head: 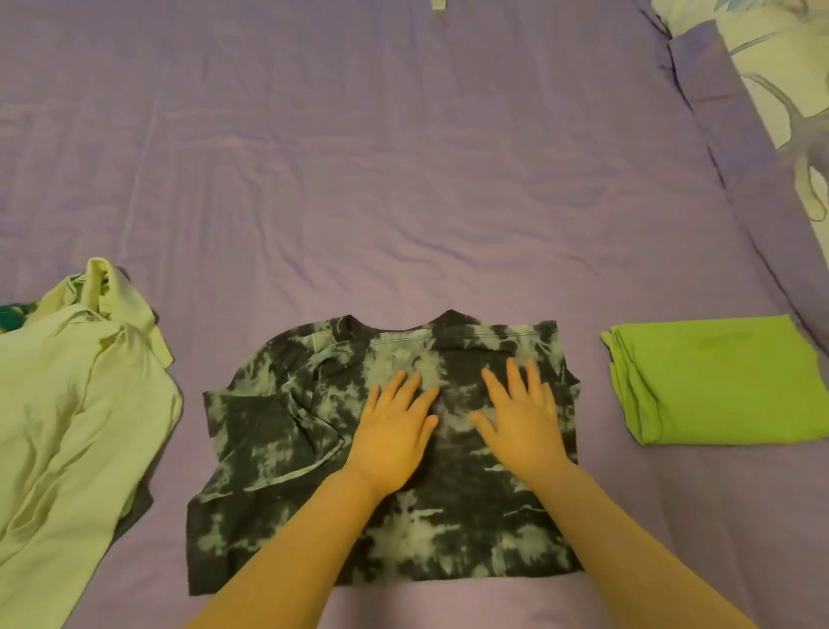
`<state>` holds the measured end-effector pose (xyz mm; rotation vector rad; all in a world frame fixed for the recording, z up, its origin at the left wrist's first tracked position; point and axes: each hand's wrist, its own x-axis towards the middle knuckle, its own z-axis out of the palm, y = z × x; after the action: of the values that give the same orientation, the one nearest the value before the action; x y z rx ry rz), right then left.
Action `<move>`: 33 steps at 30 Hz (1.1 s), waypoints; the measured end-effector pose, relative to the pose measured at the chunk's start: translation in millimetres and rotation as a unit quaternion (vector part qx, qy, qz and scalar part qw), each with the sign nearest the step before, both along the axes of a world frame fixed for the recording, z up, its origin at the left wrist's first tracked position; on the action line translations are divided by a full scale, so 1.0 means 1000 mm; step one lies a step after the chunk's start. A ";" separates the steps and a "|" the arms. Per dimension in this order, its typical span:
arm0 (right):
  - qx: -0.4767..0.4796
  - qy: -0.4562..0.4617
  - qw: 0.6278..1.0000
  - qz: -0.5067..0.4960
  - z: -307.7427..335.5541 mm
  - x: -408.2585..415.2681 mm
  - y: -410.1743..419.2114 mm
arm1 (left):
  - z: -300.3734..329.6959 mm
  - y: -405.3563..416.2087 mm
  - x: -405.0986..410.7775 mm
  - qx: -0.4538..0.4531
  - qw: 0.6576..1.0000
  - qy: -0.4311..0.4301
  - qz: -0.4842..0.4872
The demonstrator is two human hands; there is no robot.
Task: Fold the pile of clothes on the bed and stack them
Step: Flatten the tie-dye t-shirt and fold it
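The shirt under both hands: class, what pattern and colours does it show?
The shirt is a tie-dye of black and pale grey-green blotches, seen in the head view.

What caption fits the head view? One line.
Both hands flatten a tie-dye shirt on the bed.

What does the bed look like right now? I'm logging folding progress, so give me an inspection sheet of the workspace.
Surface: purple bedsheet, wrinkled.
Job's things: tie-dye T-shirt centre, sleeves folded in; folded green garment to its right; unfolded pale green pile to its left.
Clutter: small pale scrap at the far edge.
Grippers: left hand and right hand press flat on the T-shirt, fingers straight.
Cables: nothing seen.
Surroundings: patterned bedding at far right.
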<state>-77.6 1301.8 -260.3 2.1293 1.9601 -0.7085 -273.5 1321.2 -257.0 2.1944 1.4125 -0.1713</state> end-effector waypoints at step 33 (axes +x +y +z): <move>-0.050 -0.045 0.992 0.109 -0.015 -0.220 0.071 | 0.023 0.054 -0.230 -0.116 0.793 -0.336 0.495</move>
<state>-297.3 1372.9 -275.0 1.8212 2.0230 -0.6443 -503.6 1375.3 -234.0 0.9043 1.7352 0.7009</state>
